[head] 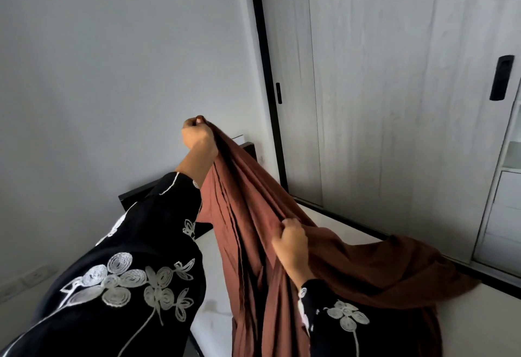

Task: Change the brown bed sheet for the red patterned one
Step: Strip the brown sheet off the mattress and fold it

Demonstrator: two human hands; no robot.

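The brown bed sheet [363,272] is lifted off the bed in long folds. My left hand [197,135] is raised high toward the wall and grips the top of the gathered sheet. Lower and to the right, my right hand [290,244] pinches a fold of the same sheet. The rest of the cloth trails down across the bare white mattress [217,269] and over its right side. No red patterned sheet is in view.
A dark bed frame [132,194] with headboard stands against the grey wall [112,74]. A pale sliding wardrobe [394,102] with black handles runs along the right. A wall socket [36,273] sits low at the left.
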